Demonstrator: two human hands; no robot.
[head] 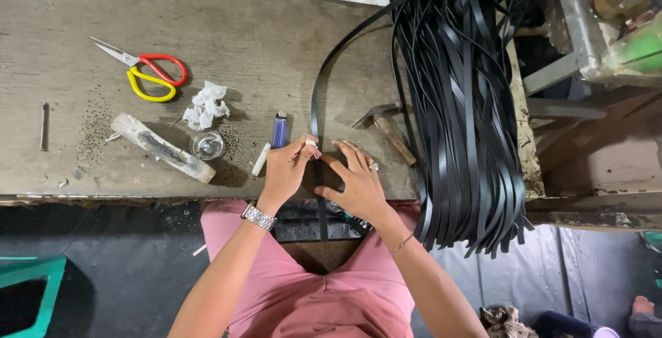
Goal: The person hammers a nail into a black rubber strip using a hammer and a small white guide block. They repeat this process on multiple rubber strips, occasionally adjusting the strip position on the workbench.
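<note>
Black strap point(323, 203) runs lengthwise away — both hands pinning it.

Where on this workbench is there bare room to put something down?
Bare wood lies above the scissors toward the far-left corner, and between the tissue and the curving black strip. Crowded: around both hands, and under the strap bundle on the right.

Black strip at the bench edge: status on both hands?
Left hand pinching a small pale piece against the black strip. Right hand flat, pressing the strip down. Hammer and blue lighter close by, neither touching.
</note>
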